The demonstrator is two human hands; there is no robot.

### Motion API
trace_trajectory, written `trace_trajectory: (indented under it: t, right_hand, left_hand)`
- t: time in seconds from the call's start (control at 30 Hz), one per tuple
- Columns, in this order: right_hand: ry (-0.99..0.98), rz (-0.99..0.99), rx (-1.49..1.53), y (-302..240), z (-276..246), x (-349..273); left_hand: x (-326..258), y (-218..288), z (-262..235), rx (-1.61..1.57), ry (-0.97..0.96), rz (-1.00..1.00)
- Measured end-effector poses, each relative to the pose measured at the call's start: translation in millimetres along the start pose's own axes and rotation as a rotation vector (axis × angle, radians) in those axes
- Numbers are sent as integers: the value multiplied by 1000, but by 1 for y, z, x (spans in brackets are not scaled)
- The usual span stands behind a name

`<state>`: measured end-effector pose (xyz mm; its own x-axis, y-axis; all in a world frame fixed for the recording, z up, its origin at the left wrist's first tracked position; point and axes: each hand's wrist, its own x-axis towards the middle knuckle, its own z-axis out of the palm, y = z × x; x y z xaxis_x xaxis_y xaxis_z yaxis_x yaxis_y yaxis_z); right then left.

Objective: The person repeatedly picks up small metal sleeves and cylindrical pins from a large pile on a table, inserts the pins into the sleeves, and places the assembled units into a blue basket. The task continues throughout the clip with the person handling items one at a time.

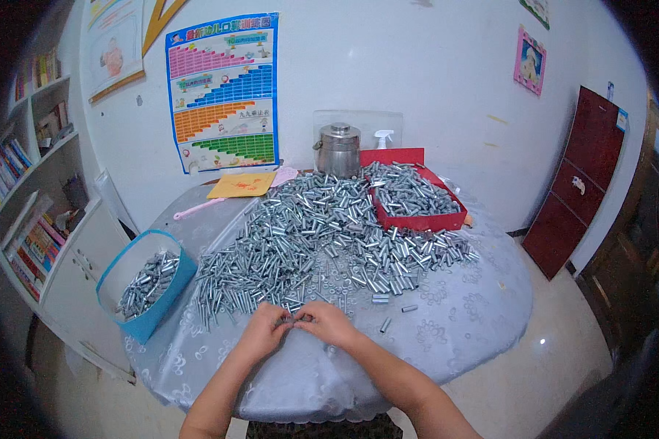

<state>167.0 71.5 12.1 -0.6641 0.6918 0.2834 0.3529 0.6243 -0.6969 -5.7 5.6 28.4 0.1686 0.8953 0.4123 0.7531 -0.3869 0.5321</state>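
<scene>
The left hand (271, 317) and the right hand (324, 322) meet at the near edge of the pile, fingers curled and fingertips drawn together until they nearly touch. Something small and greyish seems to sit between them, but it is too small to tell what either hand has hold of.

Just beyond the fingers spreads a wide heap of short, silver-coloured metal cylinders (260, 267), lying every which way on a pale grey, flower-patterned tablecloth (476, 314). A few loose ones lie apart, to the right of the right hand.

Left of the heap stands a light-blue, open-topped box (156, 320) with more such cylinders inside. At the heap's far right, an open red box (421, 222) is filled with them too.

Behind the heap are a lidded, brushed-steel pot (339, 151), a white spray bottle (383, 137) and a flat yellow-orange envelope (242, 184).
</scene>
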Motion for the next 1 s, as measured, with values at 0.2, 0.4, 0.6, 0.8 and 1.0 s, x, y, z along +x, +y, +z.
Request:
trace_trajectory:
  t: [0.2,0.4,0.6,0.8,1.0]
  right_hand:
    - [223,263,648,17,2,4]
    - [419,218,917,10,-19,6]
    - [397,138,956,3,-14,6]
    - [410,115,949,-6,-11,5]
    - [351,171,931,-4,-6,5]
  left_hand:
    - [18,3,16,-747,151,-408]
    - [8,-17,33,-1296,296,-437]
    - [6,-11,32,-1302,301,-450]
    - [5,-7,34,-1254,256,-428]
    - [5,-8,30,-1510,317,-516]
